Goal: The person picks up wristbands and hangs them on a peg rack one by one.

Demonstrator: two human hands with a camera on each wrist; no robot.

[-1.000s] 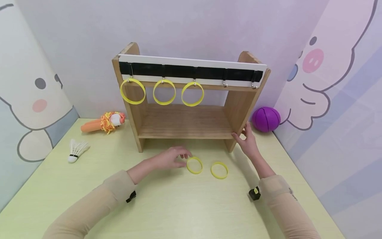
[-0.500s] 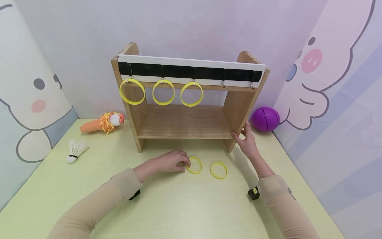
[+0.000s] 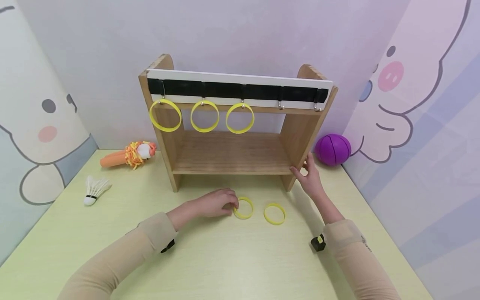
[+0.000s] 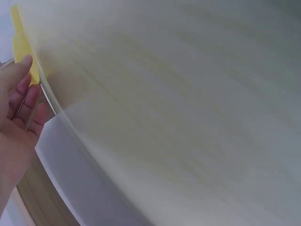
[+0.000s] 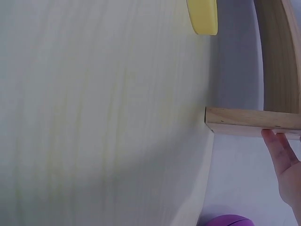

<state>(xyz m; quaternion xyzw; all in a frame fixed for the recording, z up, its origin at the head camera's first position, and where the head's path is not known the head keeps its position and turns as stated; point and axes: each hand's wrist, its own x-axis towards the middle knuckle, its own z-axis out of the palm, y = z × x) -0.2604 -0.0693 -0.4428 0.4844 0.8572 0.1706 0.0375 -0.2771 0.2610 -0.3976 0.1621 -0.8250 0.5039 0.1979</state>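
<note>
My left hand (image 3: 219, 203) pinches the left edge of a yellow ring (image 3: 252, 207) that lies on the table. In the left wrist view, thumb and fingers (image 4: 23, 70) meet at the yellow ring (image 4: 22, 44). Just right of it lies a second yellow ring (image 3: 275, 214). My right hand (image 3: 310, 180) grips the right side panel of a wooden shelf (image 3: 232, 154), thumb in front and fingers on the outer side. Three yellow rings (image 3: 166, 130) hang from hooks on the shelf's black-and-white rail (image 3: 240, 90). Two hooks (image 3: 280, 106) at the right hold no ring.
A purple ball (image 3: 333, 149) sits right of the shelf, by the wall. On the left lie an orange toy (image 3: 129, 155) with a shaggy collar and a white shuttlecock (image 3: 95, 191). The pale table (image 3: 240, 266) meets walls with cartoon figures behind and at both sides.
My left hand has come down onto the ring's left edge, its fingers closing on it. The right hand keeps its place on the shelf panel. The view has shifted slightly.
</note>
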